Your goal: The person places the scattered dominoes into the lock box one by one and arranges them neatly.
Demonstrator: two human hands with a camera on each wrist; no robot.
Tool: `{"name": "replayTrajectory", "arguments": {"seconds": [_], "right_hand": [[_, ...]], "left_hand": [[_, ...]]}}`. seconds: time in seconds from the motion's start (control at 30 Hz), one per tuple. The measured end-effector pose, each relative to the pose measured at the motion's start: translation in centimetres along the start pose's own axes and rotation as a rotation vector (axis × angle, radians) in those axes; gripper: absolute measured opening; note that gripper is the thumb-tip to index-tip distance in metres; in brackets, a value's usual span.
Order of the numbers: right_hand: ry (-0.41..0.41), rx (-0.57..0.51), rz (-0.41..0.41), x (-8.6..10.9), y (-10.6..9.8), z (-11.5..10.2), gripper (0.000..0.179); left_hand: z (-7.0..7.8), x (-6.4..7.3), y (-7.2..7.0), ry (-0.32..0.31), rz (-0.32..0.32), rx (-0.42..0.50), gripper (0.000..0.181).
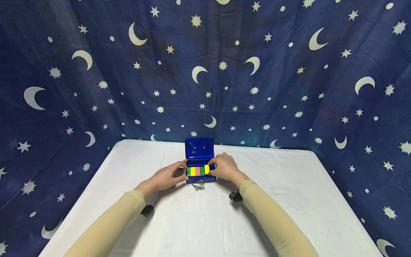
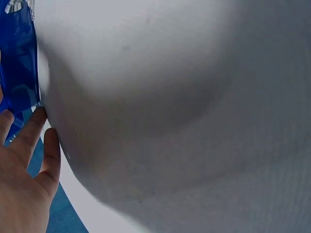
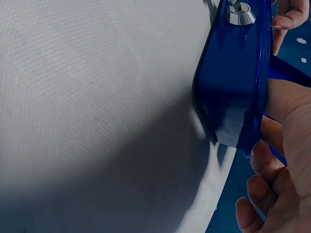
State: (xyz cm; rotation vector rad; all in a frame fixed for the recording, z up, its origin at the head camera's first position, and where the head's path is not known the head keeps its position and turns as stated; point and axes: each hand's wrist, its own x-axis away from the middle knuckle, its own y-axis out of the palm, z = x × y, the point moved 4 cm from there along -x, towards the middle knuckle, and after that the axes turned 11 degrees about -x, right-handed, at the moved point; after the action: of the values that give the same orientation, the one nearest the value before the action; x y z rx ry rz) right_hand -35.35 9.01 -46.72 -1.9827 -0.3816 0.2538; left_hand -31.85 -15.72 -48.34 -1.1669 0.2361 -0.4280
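Observation:
A small blue cash box (image 1: pixel 199 180) stands on the table with its lid (image 1: pixel 199 148) raised. Inside, a row of coloured blocks (image 1: pixel 197 171) shows green, yellow and pink faces. Thumb and index finger of my right hand (image 1: pixel 226 167) pinch a yellow block (image 1: pixel 207 169) at the right end of the row. My left hand (image 1: pixel 168 175) rests at the box's left side, fingers extended and thumb by the front corner. In the right wrist view, the blue front wall (image 3: pixel 228 73) hides the blocks.
Keys (image 1: pixel 196 187) hang at the lock (image 1: pixel 201 184) on the box's front. A white cloth (image 1: pixel 199 228) covers the table. Behind it and along both sides hangs a dark blue curtain (image 1: pixel 179 71) with moons and stars.

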Motion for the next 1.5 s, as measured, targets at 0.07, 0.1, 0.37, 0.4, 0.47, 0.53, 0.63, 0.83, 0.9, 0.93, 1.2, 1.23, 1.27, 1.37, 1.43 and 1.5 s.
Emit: {"name": "replayTrajectory", "arguments": {"seconds": [0.07,0.1,0.37,0.4,0.47,0.53,0.63,0.83,0.9,0.93,1.2,1.23,1.27,1.37,1.43,1.5], "right_hand": [[0.007,0.004,0.001,0.04,0.00,-0.07,0.036],[0.011,0.004,0.000,0.04,0.00,-0.09,0.036],[0.027,0.009,-0.019,0.06,0.14,-0.05,0.036],[0.026,0.011,-0.020,0.07,0.15,-0.05,0.036],[0.027,0.015,-0.022,0.04,0.19,-0.01,0.036],[0.030,0.019,-0.025,0.02,0.22,0.01,0.036],[0.038,0.025,-0.032,-0.05,0.27,0.01,0.036],[0.049,0.038,-0.052,-0.13,0.42,-0.21,0.036],[0.050,0.045,-0.054,-0.13,0.43,-0.30,0.036],[0.053,0.048,-0.054,-0.12,0.44,-0.33,0.037],[0.070,0.036,-0.053,-0.30,0.57,-0.23,0.037],[0.072,0.035,-0.054,-0.33,0.60,-0.20,0.037],[0.072,0.035,-0.054,-0.36,0.63,-0.17,0.037],[0.071,0.032,-0.056,-0.37,0.69,-0.11,0.037],[0.070,0.033,-0.057,-0.32,0.68,-0.11,0.037],[0.074,0.033,-0.058,-0.33,0.70,-0.09,0.037]], "left_hand": [[0.00,-0.05,0.03,-0.004,-0.002,-0.001,0.051],[0.02,-0.06,0.05,-0.005,-0.004,-0.001,0.052],[-0.04,-0.08,0.10,-0.011,-0.013,-0.002,0.054],[-0.04,-0.07,0.09,-0.010,-0.012,0.001,0.054],[-0.01,-0.04,0.07,-0.009,-0.011,0.004,0.053],[0.00,0.01,0.03,-0.008,-0.011,0.006,0.053],[0.03,0.05,-0.02,-0.003,-0.008,0.009,0.051],[0.09,0.13,-0.07,-0.002,-0.005,0.011,0.049],[0.09,0.11,-0.06,-0.003,-0.004,0.012,0.049],[0.07,0.09,-0.06,-0.004,-0.003,0.012,0.049],[0.08,0.09,-0.08,-0.009,-0.004,0.012,0.050],[0.08,0.08,-0.08,-0.009,-0.004,0.012,0.050],[0.04,0.05,-0.07,-0.009,-0.002,0.012,0.049],[0.03,0.01,-0.04,-0.006,-0.001,0.015,0.049],[0.06,0.07,-0.04,-0.007,-0.003,0.015,0.049],[0.13,0.13,-0.06,-0.006,-0.004,0.016,0.049]]}}
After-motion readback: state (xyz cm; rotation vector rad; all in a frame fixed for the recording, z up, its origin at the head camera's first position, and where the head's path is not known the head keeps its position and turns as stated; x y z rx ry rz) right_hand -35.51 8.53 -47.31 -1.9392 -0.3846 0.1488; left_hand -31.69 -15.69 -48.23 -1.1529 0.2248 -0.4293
